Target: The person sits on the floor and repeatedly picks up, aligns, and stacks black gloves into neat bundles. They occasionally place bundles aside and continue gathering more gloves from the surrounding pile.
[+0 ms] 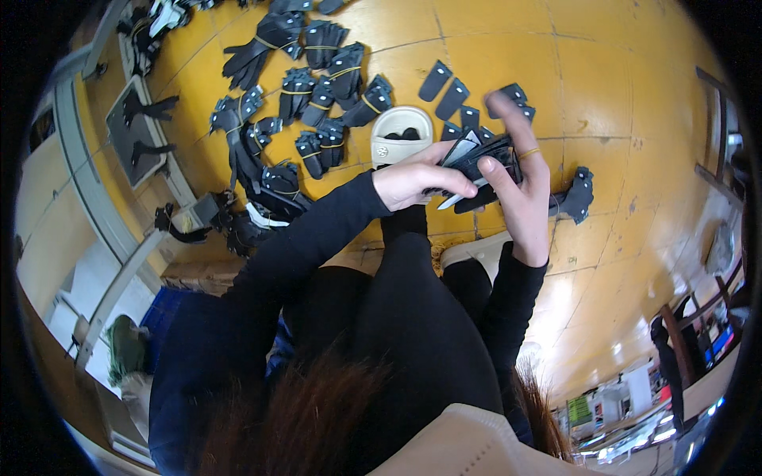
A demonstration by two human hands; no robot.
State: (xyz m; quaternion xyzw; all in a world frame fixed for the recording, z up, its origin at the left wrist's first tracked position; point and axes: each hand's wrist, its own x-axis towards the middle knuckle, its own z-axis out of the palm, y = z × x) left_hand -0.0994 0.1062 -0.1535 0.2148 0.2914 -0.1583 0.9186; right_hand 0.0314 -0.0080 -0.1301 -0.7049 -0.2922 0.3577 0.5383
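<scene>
My left hand (pixel 417 176) grips a stack of dark fabric pieces (pixel 494 163), its thumb lying across the front. Some edges in the stack look pale grey or white. My right hand (pixel 524 186) holds the stack from the other side, thumb against it. Its index finger is raised and blurred, with a yellow rubber band (pixel 529 152) around it. Just beyond the stack, several loose dark pieces (pixel 452 99) with small white marks lie on the floor. Below my hands, a cream clog (pixel 402 127) is on one foot.
Banded bundles of dark pieces (pixel 320 99) spread over the yellow tiled floor (pixel 611 95) to the left. Another dark bundle (pixel 582 194) lies right of my hands. A metal frame (pixel 91 163) stands at the left, and a dark rack (pixel 718 186) at the right.
</scene>
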